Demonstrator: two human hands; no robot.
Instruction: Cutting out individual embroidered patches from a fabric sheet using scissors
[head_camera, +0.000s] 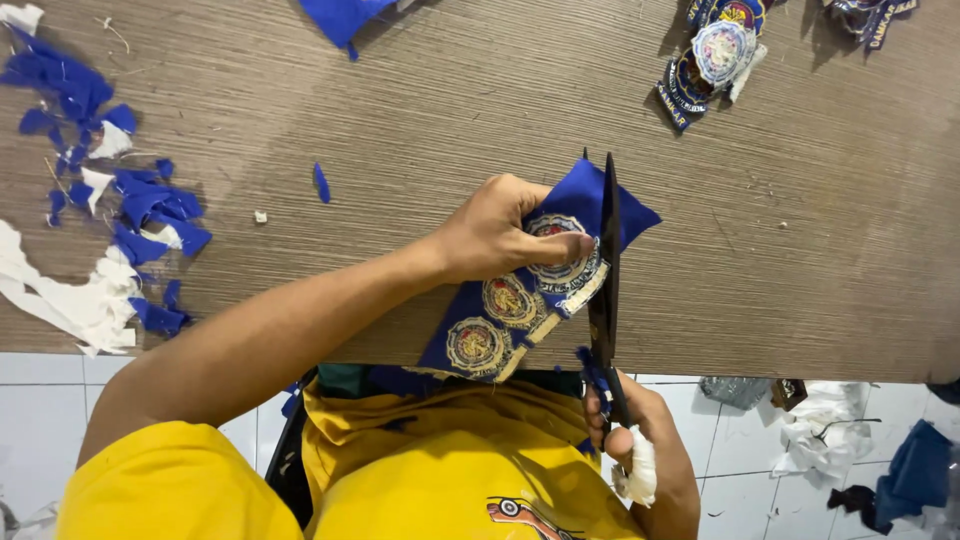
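The left hand (500, 235) pinches a blue fabric strip (530, 290) bearing 3 round embroidered badges, held above the wooden table (420, 110) at its near edge. The right hand (640, 440) grips black scissors (606, 270), blades along the strip's right edge. Blue scraps (130, 200) lie far left of the strip; cut badges (715, 55) lie beyond it, to the right.

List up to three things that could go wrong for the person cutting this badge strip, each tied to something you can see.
1. The left hand pins the blue badge strip with its fingertips right beside the scissors; a slip could nick them.
2. The blades run close to the round embroidered badge, so the cut might clip its border.
3. The strip overhangs the table edge and may sag, skewing the cut.
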